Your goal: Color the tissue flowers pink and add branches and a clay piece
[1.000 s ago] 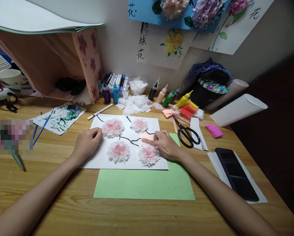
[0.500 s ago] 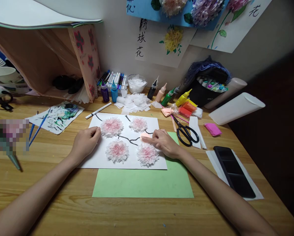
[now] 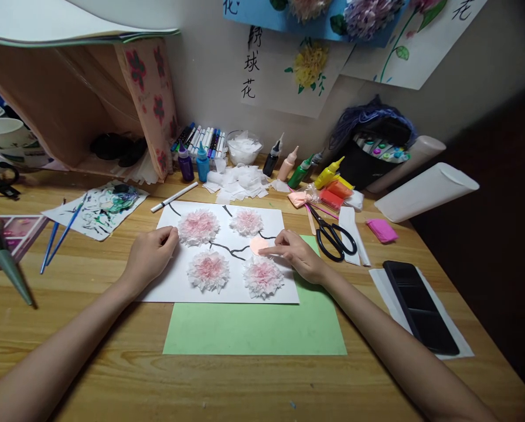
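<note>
Four fluffy pink paper flowers (image 3: 200, 227) already sit on the white sheet (image 3: 174, 287) at centre frame. The right hand (image 3: 298, 255) presses a small pink paper disc (image 3: 258, 244) flat, fingers extended, nothing gripped. The left hand (image 3: 150, 256), loosely curled, steadies the sheet's left side.

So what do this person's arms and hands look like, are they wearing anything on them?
Both are bare. The left hand and right hand carry no gloves, rings or watch that I can see, and both forearms show no sleeves up to the picture's edge. Nails look short and unpainted.
</note>
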`<state>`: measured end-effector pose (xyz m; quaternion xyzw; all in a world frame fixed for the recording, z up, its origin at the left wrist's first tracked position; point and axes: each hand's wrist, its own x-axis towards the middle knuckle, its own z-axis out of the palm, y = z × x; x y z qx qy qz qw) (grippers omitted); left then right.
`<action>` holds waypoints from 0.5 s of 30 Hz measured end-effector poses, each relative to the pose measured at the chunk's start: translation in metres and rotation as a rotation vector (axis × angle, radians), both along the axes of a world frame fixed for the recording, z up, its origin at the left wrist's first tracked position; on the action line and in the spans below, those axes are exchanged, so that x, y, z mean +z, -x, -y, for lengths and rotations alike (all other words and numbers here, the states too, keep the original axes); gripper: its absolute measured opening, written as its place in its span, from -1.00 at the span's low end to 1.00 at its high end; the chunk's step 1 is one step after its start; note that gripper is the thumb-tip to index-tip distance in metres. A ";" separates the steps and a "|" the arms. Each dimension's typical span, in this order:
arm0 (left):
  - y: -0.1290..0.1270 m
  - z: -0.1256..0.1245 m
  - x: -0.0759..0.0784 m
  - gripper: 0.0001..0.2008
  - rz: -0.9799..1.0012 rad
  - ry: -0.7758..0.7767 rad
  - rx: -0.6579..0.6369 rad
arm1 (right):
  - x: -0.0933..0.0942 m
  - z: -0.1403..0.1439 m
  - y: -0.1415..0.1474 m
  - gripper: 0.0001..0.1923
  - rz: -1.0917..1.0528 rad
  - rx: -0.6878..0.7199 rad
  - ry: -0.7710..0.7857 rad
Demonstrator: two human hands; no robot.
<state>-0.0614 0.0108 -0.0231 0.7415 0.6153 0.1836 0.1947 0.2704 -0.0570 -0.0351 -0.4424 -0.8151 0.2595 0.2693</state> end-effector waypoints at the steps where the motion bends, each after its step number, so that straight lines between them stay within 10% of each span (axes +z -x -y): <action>1: 0.000 0.000 0.000 -0.61 0.002 0.005 0.001 | 0.000 0.000 0.000 -0.30 -0.007 0.007 0.002; 15: 0.000 -0.001 -0.001 -0.61 0.011 0.019 -0.001 | 0.000 0.009 0.007 -0.37 -0.258 -0.060 0.196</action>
